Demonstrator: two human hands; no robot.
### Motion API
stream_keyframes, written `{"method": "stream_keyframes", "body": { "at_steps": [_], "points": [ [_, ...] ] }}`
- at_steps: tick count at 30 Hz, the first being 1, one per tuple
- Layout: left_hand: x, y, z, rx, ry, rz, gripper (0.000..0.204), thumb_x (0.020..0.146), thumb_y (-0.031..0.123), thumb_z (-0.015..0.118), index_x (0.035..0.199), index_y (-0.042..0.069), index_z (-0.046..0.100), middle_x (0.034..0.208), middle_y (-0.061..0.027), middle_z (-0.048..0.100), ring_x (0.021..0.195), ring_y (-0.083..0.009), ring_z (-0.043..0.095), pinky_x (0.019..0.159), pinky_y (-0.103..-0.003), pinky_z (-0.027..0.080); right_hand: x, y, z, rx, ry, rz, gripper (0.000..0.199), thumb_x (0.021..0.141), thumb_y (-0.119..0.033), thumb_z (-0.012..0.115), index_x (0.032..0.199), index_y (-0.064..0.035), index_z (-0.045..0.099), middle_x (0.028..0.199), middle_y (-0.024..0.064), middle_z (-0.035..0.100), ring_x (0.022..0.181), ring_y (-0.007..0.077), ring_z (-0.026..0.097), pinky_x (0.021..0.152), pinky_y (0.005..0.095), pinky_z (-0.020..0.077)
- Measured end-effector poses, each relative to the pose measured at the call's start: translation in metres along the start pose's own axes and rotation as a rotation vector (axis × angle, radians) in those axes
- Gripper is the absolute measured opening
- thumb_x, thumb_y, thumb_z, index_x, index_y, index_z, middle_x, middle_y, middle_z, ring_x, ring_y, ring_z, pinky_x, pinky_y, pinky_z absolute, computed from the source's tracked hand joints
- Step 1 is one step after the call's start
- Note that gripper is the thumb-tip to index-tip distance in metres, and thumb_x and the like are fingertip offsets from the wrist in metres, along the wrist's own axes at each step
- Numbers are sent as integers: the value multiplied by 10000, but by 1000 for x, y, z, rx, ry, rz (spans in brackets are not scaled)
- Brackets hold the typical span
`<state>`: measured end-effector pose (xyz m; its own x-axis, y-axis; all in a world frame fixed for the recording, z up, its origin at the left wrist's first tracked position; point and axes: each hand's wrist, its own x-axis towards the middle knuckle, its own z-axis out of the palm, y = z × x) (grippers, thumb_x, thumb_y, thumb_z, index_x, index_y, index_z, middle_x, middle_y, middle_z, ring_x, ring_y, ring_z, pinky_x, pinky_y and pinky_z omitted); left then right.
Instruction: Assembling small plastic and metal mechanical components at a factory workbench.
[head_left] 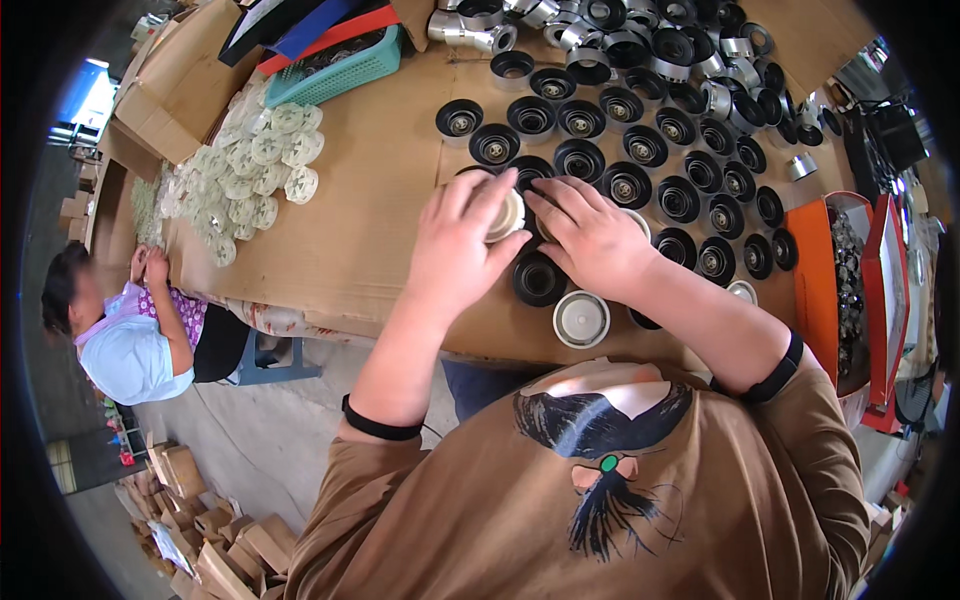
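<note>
left hand pinching cream disc on edge between thumb and fingers, just above the near rows of black cups. right hand beside it, palm down, fingers bent and bunched over the same rows; fingertips partly hidden, can't tell if they grip anything. cream disc sits between the two hands, close to the right fingertips. white lid lies flat near the table edge, below the right hand. cups stand open side up in loose rows across the table, most with a ringed centre. silver cans heaped behind them at the far side. clear discs piled on the left, teal basket behind that pile, carton next to it. orange box at the right edge holds small dark parts. co-worker sits at far left, hands together by the table edge.
</note>
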<state>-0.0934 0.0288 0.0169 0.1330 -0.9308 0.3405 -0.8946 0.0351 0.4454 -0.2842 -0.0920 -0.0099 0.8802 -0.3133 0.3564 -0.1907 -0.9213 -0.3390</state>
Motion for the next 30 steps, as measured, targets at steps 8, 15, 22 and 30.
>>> {"method": "stream_keyframes", "body": {
  "at_steps": [8, 15, 22, 30],
  "points": [
    [-7, 7, 18, 117, -137, 63, 722, 829, 179, 772, 1496, 130, 499, 1460, -106, 501, 1290, -361, 495, 1103, -464, 432, -2, 1, 2, -70, -28, 8, 694, 874, -245, 736, 1455, 18, 461, 1523, 166, 457, 1439, 340, 426, 1160, 442, 415],
    [-11, 7, 16, 249, -150, 113, 722, 841, 265, 761, 1489, 93, 494, 1496, -84, 495, 1336, -329, 467, 1132, -451, 379, -1, 0, -1, -109, -89, 53, 734, 896, -293, 708, 1494, 20, 420, 1577, 170, 404, 1481, 335, 371, 1226, 464, 309],
    [-12, -5, 14, 285, -194, 99, 754, 869, 372, 729, 1508, 68, 468, 1568, -151, 420, 1406, -367, 415, 1162, -503, 344, 3, 1, 0, -144, -129, 31, 764, 889, -315, 710, 1505, 16, 402, 1577, 173, 403, 1486, 344, 358, 1223, 486, 300],
    [-1, -48, 3, 39, -275, 142, 913, 924, 624, 613, 1578, 43, 350, 1680, -201, 236, 1562, -354, 215, 1232, -564, 226, 8, -11, -18, -215, -393, 114, 991, 878, -571, 664, 1562, 48, 303, 1660, 194, 264, 1558, 355, 205, 1261, 518, 187]
  ]
}}
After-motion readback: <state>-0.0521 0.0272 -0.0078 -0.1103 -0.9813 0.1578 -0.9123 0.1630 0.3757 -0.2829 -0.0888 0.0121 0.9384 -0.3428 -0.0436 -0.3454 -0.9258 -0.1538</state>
